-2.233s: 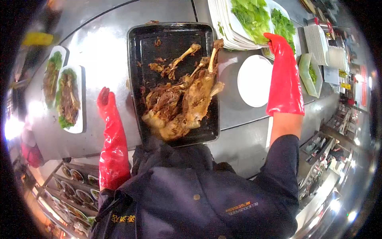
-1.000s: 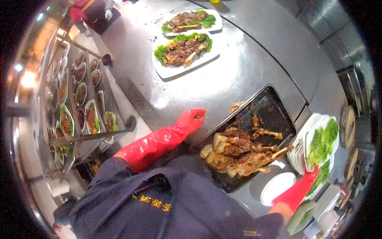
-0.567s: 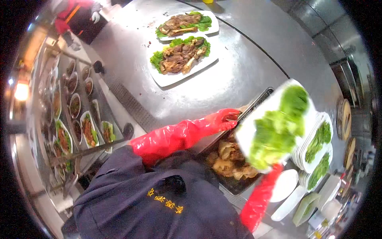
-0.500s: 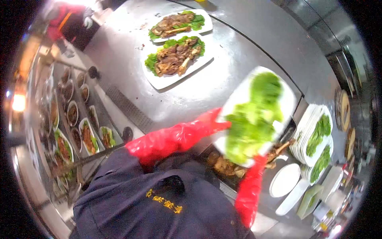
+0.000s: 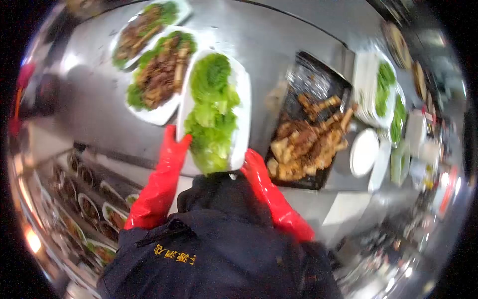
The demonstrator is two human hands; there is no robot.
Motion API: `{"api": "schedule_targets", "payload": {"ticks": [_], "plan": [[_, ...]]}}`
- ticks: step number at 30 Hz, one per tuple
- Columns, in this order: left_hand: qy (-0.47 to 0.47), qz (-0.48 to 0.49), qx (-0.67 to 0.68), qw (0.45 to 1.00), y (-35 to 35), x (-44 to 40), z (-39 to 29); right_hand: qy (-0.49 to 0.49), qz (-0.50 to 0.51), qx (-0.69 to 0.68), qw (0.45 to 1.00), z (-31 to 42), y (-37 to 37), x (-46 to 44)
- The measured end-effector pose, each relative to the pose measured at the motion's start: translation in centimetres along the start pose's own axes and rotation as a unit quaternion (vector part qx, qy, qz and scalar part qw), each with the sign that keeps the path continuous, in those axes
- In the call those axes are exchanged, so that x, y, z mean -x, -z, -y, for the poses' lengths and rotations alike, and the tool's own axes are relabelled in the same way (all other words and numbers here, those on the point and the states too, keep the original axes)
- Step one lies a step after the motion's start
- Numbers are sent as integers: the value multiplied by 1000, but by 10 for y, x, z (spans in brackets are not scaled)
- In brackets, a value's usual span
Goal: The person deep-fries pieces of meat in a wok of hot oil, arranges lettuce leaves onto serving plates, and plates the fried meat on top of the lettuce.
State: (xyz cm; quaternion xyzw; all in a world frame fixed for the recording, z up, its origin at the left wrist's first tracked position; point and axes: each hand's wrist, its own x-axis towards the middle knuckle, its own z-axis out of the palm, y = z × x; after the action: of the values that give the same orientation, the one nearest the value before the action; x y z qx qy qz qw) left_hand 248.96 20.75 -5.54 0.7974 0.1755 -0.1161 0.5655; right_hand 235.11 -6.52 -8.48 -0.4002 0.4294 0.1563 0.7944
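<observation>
A white plate (image 5: pixel 242 94) covered with green lettuce leaves (image 5: pixel 214 107) is between my hands, close to my body at the steel counter. My left hand (image 5: pixel 175 145), in a long red rubber glove, grips its lower left edge. At the lower right edge is my right hand (image 5: pixel 253 165), gloved the same way, its fingers partly hidden by the rim. Just left of this plate lies another plate (image 5: pixel 162 115) with browned bone-in meat (image 5: pixel 159 74) on lettuce. Beyond that is a similar plate of meat (image 5: pixel 139 32).
To the right, a black tray (image 5: pixel 311 183) holds large pieces of cooked meat (image 5: pixel 308 144) and crumpled clear wrap. Farther right are stacked plates (image 5: pixel 366 94) topped with greens and a white oval dish (image 5: pixel 364 153). Filled dishes (image 5: pixel 87 207) crowd a rack at lower left.
The lettuce plate has gone from over the meat tray to beside the plates of meat, uncovering the tray. My right hand has moved with it, and the view has turned.
</observation>
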Motion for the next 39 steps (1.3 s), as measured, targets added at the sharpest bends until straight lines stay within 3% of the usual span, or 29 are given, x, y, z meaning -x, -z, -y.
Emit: {"api": "schedule_targets", "payload": {"ticks": [1, 2, 5, 7, 8, 10, 11, 12, 13, 14, 15, 17, 19, 21, 22, 23, 25, 26, 28, 29, 30, 31, 32, 33, 35, 37, 39], "plan": [[-38, 7, 30, 999, 0, -21, 22, 20, -42, 15, 999, -7, 1, 2], [-20, 32, 13, 999, 1, -36, 1, 26, -56, 71, 996, -11, 1, 0], [74, 139, 60, 986, -18, -62, -107, 70, -37, 198, 977, -31, 40, -21], [37, 151, 94, 983, -45, -95, -130, 133, -12, 176, 975, 14, 41, 18], [71, 146, 101, 982, -62, -88, -172, 159, -27, 168, 972, 36, 46, 33], [64, 203, 99, 972, -78, -124, -178, 202, -55, 152, 966, 70, 59, 59], [19, 265, 91, 960, -73, -173, -137, 220, -57, 167, 959, 75, 75, 52], [25, 243, 98, 965, -76, -194, -121, 238, -60, 182, 952, 79, 90, 46], [34, 185, 98, 977, -83, -170, -147, 259, -52, 219, 939, 77, 104, 23], [40, 189, 90, 977, -83, -184, -145, 292, 16, 149, 945, 92, 85, 23], [48, 196, 82, 976, -87, -201, -139, 286, 15, 157, 945, 106, 65, 20], [73, 184, 87, 976, -100, -216, -150, 97, 102, -101, 985, 152, 31, -9], [88, 196, 89, 973, -107, -231, -151, 123, 101, -175, 972, 182, -24, -38], [104, 226, 115, 962, -107, -239, -146, 77, 37, -148, 985, 214, -64, -80], [112, 245, 139, 953, -103, -241, -139, 112, 64, -104, 986, 228, -83, -75], [124, 265, 167, 942, -100, -242, -129, 119, 29, -51, 991, 237, -90, -76], [151, 342, 266, 889, -92, -245, -99, 126, 1, 38, 991, 255, -97, -71], [169, 407, 344, 829, -88, -251, -80, 129, 13, -11, 991, 253, -102, -77], [221, 542, 473, 659, -76, -252, -39, 111, 30, 22, 993, 266, -98, -85], [70, 425, 393, 812, -78, -243, -18, 104, 48, 28, 993, 272, -98, -89], [-83, 278, 286, 913, -83, -233, -2, 96, 29, 28, 995, 277, -105, -90], [-51, 237, 269, 932, -76, -210, -11, 87, 10, 27, 996, 283, -112, -92], [-17, 196, 253, 947, -70, -187, -22, 91, 23, 44, 995, 282, -105, -118], [191, 271, 338, 881, -50, -148, -52, 102, 41, 34, 993, 286, -117, -113], [173, 346, 358, 850, -37, -119, -11, 102, 25, 85, 991, 291, -117, -154], [229, 332, 324, 856, -25, -81, 6, 109, -2, 88, 990, 293, -133, -163], [314, 313, 347, 826, -10, -56, 30, 138, 13, 87, 987, 280, -136, -178]]}}
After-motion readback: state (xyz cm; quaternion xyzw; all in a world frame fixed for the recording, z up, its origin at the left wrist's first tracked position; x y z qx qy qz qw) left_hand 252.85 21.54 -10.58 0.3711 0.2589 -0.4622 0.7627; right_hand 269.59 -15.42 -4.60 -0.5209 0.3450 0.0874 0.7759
